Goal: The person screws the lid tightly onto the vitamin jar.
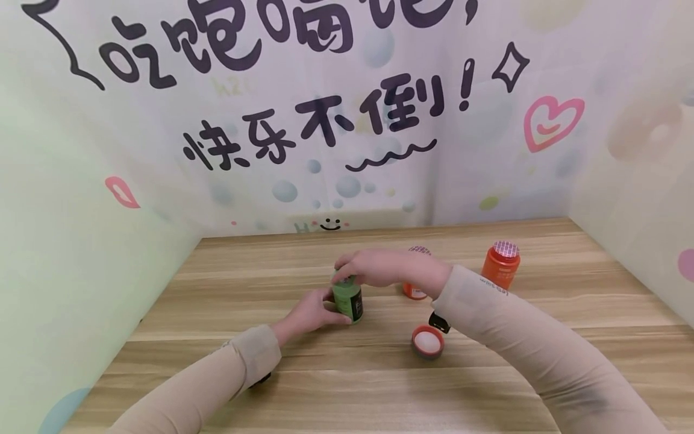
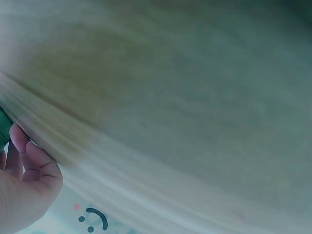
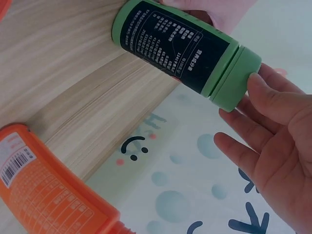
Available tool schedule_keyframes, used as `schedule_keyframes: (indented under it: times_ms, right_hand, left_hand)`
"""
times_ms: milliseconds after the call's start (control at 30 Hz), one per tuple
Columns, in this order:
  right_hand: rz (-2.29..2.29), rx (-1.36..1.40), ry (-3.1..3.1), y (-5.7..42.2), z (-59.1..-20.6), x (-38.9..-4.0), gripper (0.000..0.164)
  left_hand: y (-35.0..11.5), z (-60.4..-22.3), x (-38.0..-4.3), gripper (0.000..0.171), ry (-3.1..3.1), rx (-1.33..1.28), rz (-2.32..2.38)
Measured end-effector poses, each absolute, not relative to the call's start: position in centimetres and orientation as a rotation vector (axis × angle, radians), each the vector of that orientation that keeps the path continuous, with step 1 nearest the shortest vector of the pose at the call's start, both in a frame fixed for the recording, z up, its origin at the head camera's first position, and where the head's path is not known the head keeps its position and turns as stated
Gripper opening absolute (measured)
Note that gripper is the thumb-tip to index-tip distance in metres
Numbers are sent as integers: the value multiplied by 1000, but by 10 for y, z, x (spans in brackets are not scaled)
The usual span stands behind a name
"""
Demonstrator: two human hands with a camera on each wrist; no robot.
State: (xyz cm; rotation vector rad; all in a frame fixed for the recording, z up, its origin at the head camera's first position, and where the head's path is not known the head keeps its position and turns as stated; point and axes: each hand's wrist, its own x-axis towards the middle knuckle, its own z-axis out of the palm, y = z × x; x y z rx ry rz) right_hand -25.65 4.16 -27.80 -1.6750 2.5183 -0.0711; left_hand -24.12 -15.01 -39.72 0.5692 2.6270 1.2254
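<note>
Cloth sleeves [image 1: 542, 349], cylindrical green bottle [image 1: 346, 301]

"How's the light in the head view?"

"Bright, soft and fairly even. The table [image 1: 303, 392] shows only faint, soft-edged shading, and the backdrop [image 1: 477, 144] looks crisp. I can't tell where the light comes from."

"And the left wrist?"

"Dimmer, with a greenish cast, darkest at the upper right corner. A pale surface [image 2: 195, 117] fills most of it, too blurred to make out. The left hand [image 2: 29, 190], at the lower left, is clearer."

"The right wrist?"

"Dim and muted in colour. The green bottle [image 3: 170, 44] is reasonably sharp; fine print on the orange bottle [image 3: 53, 190] looks softer."
</note>
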Motion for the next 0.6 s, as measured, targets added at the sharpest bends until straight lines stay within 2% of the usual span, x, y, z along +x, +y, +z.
schedule_keyframes:
  times_ms: [233, 433, 600]
  right_hand:
    - [-37, -1683, 2598, 38, -282, -254, 32]
    - [-51, -1525, 2689, 35, -285, -251, 31]
    - [-33, -1451, 2769, 34, -286, -249, 42]
  left_hand:
    - [-151, -396, -240, 47, 2630, 557, 1220]
    - [-150, -397, -239, 46, 2644, 559, 1222]
    - [-150, -396, -239, 45, 2631, 572, 1233]
